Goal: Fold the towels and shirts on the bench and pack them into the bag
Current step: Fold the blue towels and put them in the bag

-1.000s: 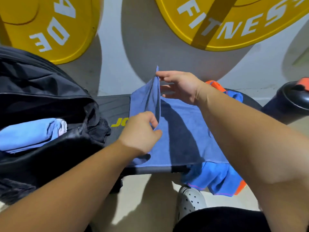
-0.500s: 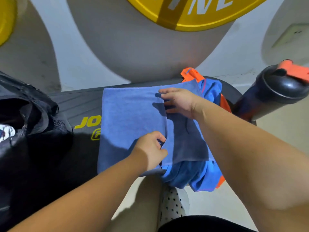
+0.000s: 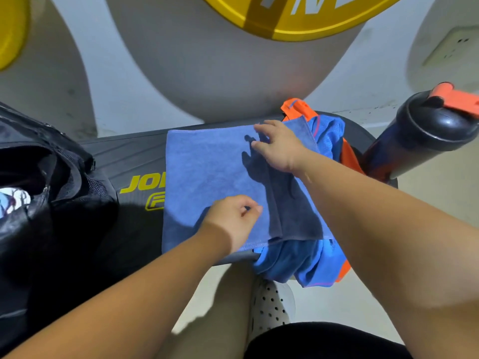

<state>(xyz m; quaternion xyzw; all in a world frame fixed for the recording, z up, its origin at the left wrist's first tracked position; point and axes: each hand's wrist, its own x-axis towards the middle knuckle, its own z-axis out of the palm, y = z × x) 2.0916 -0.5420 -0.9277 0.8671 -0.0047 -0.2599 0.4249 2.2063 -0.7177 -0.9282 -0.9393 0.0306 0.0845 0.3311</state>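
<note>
Blue towel (image 3: 207, 177) lay flat on the black bench (image 3: 129, 156), mid-bench. One flap was folded over, and its edge ran down the right part of the towel. The towel's right side overlapped a crumpled brighter blue and orange shirt (image 3: 298, 263), which hung off the bench's near edge.

Left hand (image 3: 233, 218) sat on the towel's near part, just left of the fold edge. Its fingers were curled and the thumb tip met the index tip. Could not tell if any cloth was pinched between them.

Right hand (image 3: 280, 146) was on the towel's far part. Its fingers were loosely spread and slightly bent, with the tips touching the fabric and nothing gripped. Both forearms reached in from the bottom of the frame.

Black bag (image 3: 51, 203) stood open on the left end of the bench, well apart from the towel, with a pale item (image 3: 13, 203) visible inside. Yellow lettering on the bench was partly covered by the towel's left edge.

Dark shaker bottle (image 3: 420, 141) with an orange cap flap stood at the right, beside the bench end. Yellow weight plate (image 3: 298, 22) leaned on the wall behind. A white perforated clog (image 3: 269, 307) was on the floor below the shirt.
</note>
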